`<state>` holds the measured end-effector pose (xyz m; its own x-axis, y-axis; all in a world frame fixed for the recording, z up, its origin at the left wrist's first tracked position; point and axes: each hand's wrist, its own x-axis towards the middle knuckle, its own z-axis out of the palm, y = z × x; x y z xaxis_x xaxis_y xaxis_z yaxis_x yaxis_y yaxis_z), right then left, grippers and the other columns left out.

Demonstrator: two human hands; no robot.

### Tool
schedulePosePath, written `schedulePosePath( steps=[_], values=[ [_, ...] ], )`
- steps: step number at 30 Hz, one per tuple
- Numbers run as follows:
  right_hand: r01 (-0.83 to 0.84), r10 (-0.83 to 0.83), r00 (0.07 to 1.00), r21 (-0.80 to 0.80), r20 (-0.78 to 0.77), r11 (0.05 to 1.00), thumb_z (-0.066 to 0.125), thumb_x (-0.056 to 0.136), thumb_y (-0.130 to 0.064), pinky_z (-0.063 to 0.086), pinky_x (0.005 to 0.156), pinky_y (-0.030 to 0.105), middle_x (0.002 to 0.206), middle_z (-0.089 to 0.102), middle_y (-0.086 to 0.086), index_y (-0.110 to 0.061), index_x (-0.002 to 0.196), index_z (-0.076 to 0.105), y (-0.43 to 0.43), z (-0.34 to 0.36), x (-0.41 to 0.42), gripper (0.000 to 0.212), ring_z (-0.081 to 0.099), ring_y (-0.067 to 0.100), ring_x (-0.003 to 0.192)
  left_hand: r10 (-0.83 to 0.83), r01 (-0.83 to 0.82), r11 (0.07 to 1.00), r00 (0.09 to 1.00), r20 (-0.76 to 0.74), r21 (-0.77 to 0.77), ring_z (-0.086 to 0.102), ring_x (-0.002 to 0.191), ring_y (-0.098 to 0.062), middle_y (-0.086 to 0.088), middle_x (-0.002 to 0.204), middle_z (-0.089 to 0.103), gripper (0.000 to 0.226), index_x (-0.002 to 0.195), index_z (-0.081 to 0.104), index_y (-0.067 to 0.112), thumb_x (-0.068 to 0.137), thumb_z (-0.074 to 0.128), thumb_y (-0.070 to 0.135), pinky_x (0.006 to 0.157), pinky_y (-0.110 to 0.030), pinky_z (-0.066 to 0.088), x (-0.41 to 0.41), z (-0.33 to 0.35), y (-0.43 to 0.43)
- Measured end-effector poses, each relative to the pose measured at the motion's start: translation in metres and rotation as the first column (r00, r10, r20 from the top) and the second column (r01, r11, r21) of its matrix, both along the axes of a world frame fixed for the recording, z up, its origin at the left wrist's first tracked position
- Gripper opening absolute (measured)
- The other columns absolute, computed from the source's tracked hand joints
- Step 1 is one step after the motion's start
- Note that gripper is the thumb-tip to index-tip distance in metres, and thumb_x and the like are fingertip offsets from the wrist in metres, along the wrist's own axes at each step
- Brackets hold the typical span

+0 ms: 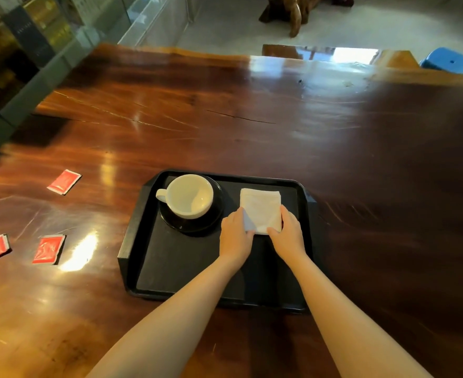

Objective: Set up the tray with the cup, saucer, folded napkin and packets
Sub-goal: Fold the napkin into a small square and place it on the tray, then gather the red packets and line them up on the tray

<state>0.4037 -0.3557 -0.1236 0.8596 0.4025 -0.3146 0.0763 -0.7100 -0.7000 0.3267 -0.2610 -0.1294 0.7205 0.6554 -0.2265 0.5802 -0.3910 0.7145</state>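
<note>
Both forearms are bare to the frame's edge, with no sleeves, rings or watch visible.

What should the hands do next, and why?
Probably let go of the folded white paper napkin and reach the left hand for a red packet. The white ceramic cup already sits on the round black saucer in the black plastic tray, the napkin lies beside them, but all three packets lie on the wooden table.
</note>
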Motion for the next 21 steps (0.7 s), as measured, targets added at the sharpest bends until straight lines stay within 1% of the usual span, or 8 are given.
schedulePosePath(
  steps=[3, 5, 7, 9, 11, 14, 18, 21],
  values=[
    [-0.013, 0.013, 1.000, 0.015, -0.008, 1.000, 0.060, 0.082, -0.006, 0.049, 0.093, 0.045, 0.125, 0.052, 0.011, -0.010, 0.129, 0.043, 0.001, 0.008, 0.000, 0.050, 0.049, 0.026, 0.116, -0.015, 0.015, 1.000, 1.000, 0.019, -0.022, 0.049, 0.120, -0.022, -0.006, 0.128, 0.053, 0.042, 0.128, 0.045, 0.013, 0.087, 0.059, 0.014, 0.096, -0.034, 0.044, -0.002, 0.008, 0.002],
    [-0.024, 0.024, 1.000, -0.035, -0.004, 0.999, 0.062, 0.082, -0.007, 0.046, 0.097, 0.041, 0.129, 0.051, 0.012, -0.011, 0.130, 0.043, -0.001, 0.018, 0.001, 0.052, 0.047, 0.027, 0.120, -0.050, 0.050, 0.999, 0.999, 0.020, -0.015, 0.051, 0.117, -0.024, -0.007, 0.125, 0.056, 0.037, 0.125, 0.047, 0.013, 0.089, 0.054, 0.011, 0.095, -0.036, 0.046, -0.003, 0.019, 0.005],
    [-0.055, 0.052, 0.998, -0.109, -0.028, 0.992, 0.062, 0.084, -0.010, 0.041, 0.097, 0.038, 0.137, 0.045, 0.013, -0.008, 0.137, 0.036, -0.003, 0.031, 0.004, 0.058, 0.043, 0.028, 0.125, -0.140, 0.140, 0.990, 0.990, -0.017, 0.022, 0.049, 0.119, -0.027, -0.011, 0.128, 0.055, 0.038, 0.128, 0.046, 0.008, 0.090, 0.049, 0.010, 0.095, -0.036, 0.043, -0.003, 0.036, 0.011],
    [-0.139, 0.128, 0.989, -0.201, -0.068, 0.970, 0.061, 0.086, -0.014, 0.041, 0.097, 0.037, 0.140, 0.043, 0.014, -0.005, 0.139, 0.032, -0.003, 0.046, 0.011, 0.061, 0.042, 0.030, 0.126, -0.272, 0.278, 0.958, 0.958, -0.094, 0.066, 0.043, 0.126, -0.028, -0.012, 0.136, 0.050, 0.044, 0.133, 0.043, 0.008, 0.090, 0.048, 0.010, 0.100, -0.037, 0.038, 0.001, 0.057, 0.022],
    [-0.282, 0.262, 0.959, -0.328, -0.103, 0.902, 0.059, 0.087, -0.015, 0.040, 0.100, 0.038, 0.139, 0.043, 0.017, -0.003, 0.138, 0.031, 0.001, 0.065, 0.019, 0.060, 0.044, 0.032, 0.124, -0.359, 0.378, 0.921, 0.918, -0.171, 0.097, 0.038, 0.131, -0.028, -0.010, 0.141, 0.046, 0.048, 0.137, 0.041, 0.010, 0.089, 0.049, 0.011, 0.105, -0.038, 0.034, 0.005, 0.080, 0.036],
    [-0.433, 0.399, 0.900, -0.448, -0.173, 0.782, 0.058, 0.088, -0.020, 0.039, 0.102, 0.038, 0.143, 0.041, 0.016, -0.002, 0.142, 0.027, 0.016, 0.098, 0.025, 0.065, 0.043, 0.031, 0.126, -0.411, 0.453, 0.882, 0.874, -0.260, 0.129, 0.045, 0.125, -0.032, -0.014, 0.134, 0.052, 0.042, 0.131, 0.048, 0.008, 0.090, 0.049, 0.016, 0.100, -0.040, 0.039, 0.001, 0.115, 0.058],
    [-0.566, 0.545, 0.815, -0.476, -0.197, 0.673, 0.057, 0.090, -0.027, 0.035, 0.106, 0.038, 0.145, 0.040, 0.013, -0.003, 0.139, 0.036, 0.044, 0.136, 0.021, 0.058, 0.040, 0.029, 0.130, -0.453, 0.535, 0.839, 0.787, -0.420, 0.098, 0.044, 0.127, -0.025, -0.007, 0.140, 0.048, 0.045, 0.135, 0.043, 0.011, 0.093, 0.048, 0.026, 0.100, -0.033, 0.036, -0.021, 0.152, 0.093],
    [-0.639, 0.633, 0.750, -0.456, -0.191, 0.619, 0.055, 0.091, -0.031, 0.038, 0.104, 0.040, 0.141, 0.043, 0.013, -0.002, 0.136, 0.040, 0.070, 0.157, 0.011, 0.055, 0.043, 0.029, 0.127, -0.395, 0.504, 0.854, 0.789, -0.470, 0.129, 0.048, 0.123, -0.025, -0.008, 0.137, 0.052, 0.043, 0.132, 0.048, 0.010, 0.093, 0.048, 0.028, 0.098, -0.032, 0.038, -0.044, 0.174, 0.124]
  ],
)
